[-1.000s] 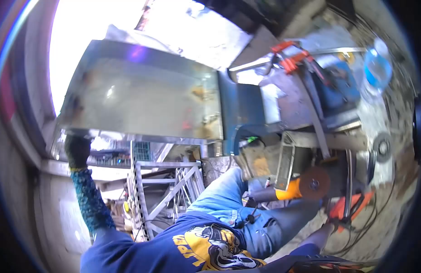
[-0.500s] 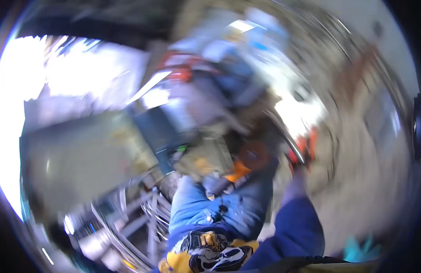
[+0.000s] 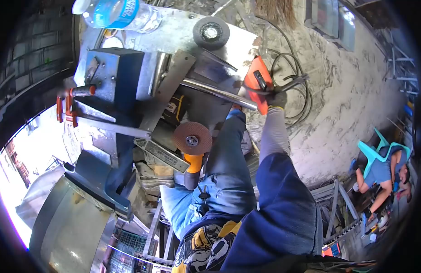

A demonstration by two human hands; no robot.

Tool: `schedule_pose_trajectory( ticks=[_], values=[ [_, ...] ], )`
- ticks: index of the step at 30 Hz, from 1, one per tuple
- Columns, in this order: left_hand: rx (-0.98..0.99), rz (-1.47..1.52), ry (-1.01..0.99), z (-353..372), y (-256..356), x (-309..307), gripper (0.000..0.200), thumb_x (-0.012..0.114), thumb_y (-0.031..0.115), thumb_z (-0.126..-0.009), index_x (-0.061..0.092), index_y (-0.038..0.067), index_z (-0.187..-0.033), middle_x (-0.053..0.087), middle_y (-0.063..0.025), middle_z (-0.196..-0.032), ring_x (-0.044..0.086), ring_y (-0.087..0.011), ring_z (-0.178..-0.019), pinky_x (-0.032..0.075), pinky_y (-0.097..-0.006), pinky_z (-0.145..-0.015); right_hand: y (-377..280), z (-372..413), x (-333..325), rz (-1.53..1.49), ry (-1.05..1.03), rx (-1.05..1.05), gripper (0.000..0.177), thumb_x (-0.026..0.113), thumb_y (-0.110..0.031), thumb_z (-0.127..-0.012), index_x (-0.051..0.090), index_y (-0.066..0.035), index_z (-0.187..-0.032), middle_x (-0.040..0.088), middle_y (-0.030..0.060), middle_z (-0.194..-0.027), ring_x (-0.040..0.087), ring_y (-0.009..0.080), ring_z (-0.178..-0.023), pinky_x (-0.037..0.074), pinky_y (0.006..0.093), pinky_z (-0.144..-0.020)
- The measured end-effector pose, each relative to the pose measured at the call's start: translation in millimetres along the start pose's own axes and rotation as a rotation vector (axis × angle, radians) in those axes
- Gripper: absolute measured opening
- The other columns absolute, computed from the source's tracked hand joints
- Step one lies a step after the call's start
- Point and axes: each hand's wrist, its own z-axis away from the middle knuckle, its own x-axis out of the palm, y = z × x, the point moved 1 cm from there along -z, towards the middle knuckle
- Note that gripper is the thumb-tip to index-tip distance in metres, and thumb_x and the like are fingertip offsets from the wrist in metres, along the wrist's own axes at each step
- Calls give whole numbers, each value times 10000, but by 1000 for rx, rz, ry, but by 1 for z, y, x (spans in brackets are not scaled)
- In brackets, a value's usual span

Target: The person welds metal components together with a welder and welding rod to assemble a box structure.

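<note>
My right hand (image 3: 277, 99), in a dark glove with a yellow cuff, is closed at a flat orange piece with a black middle (image 3: 257, 82); its kind I cannot tell. A shiny metal tube (image 3: 219, 93) ends right beside that piece. My left hand is out of view. By my legs is an angle grinder (image 3: 192, 162) with a brown disc (image 3: 192, 138) facing up. Left of it a flat metal bar (image 3: 167, 91) slants across the work area. A red-handled clamp (image 3: 70, 104) reaches its long bar toward the grinder, over a blue metal block (image 3: 114, 68).
A water bottle (image 3: 122, 14) lies on the metal tabletop (image 3: 174, 27) near a round grinding wheel (image 3: 211, 32). Black cable (image 3: 306, 98) coils on the floor behind my right hand. Another person (image 3: 381, 175) is at the far right by a turquoise chair (image 3: 373, 159).
The view has swung from a heavy blur to a steadier picture. My right hand appears higher in view, still at the orange piece. The other person has come into view at right.
</note>
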Motion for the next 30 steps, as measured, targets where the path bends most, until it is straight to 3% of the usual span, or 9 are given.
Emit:
schedule_pose_trajectory(
  ticks=[7,9,10,11,13,16,25,26,30],
  values=[
    [-160,434,4,14,-31,-67,636,672,283,-843,495,-51,-1354,563,-180,-1320,539,-294,-1218,397,-406,-1068,-103,65,-1,17,-387,204,142,634,-126,-844,540,-123,-738,488,15,-667,470,163,-615,457,340,-698],
    [-211,607,1,25,-39,-92,663,679,292,-837,486,-54,-1369,555,-180,-1336,531,-292,-1233,387,-404,-1081,-116,104,-16,207,-18,154,189,529,-244,-970,519,-134,-816,399,-32,-605,394,126,-500,379,269,-492],
    [-232,699,6,30,-43,-104,677,682,296,-834,482,-55,-1377,551,-180,-1344,526,-291,-1241,382,-403,-1088,-130,109,-28,16,24,469,143,534,-222,-970,544,-123,-868,395,-40,-602,416,132,-501,456,277,-536],
    [-255,786,6,38,-43,-115,690,686,301,-831,477,-56,-1384,547,-180,-1352,522,-290,-1248,377,-402,-1095,-133,157,3,253,-180,104,136,561,-241,-963,561,-115,-911,442,-32,-647,468,129,-560,541,300,-649],
    [-264,962,-26,45,-39,-124,718,692,310,-825,469,-59,-1399,539,-180,-1368,514,-287,-1263,367,-400,-1108,-143,236,65,288,-342,50,178,607,-285,-956,580,-109,-964,542,16,-771,494,134,-656,542,414,-849],
    [-201,1012,-63,43,-27,-131,759,718,312,-792,466,-59,-1405,531,-170,-1388,508,-269,-1273,371,-384,-1108,-164,286,131,330,-631,155,144,564,-238,-961,574,-128,-1053,531,1,-846,505,103,-672,486,356,-861],
    [125,1065,-246,40,-49,-128,906,846,305,-772,375,-5,-1481,441,-146,-1488,403,-241,-1386,300,-360,-1153,-181,463,255,599,-1026,29,409,642,-292,-940,530,-57,-1255,470,-11,-734,437,84,-577,517,316,-708],
    [139,1098,-254,37,-48,-129,906,846,305,-772,375,-5,-1481,441,-146,-1488,403,-241,-1386,300,-360,-1153,-178,480,255,655,-1014,-21,386,671,-245,-925,534,-71,-1241,499,7,-814,497,90,-683,403,249,-552],
    [145,1366,-324,35,-49,-128,952,886,205,-734,347,8,-1494,417,-159,-1502,392,-264,-1398,318,-385,-1154,-134,559,261,632,-1111,-122,344,666,-275,-937,541,-92,-1201,480,1,-772,464,100,-649,366,247,-528]
  ],
)
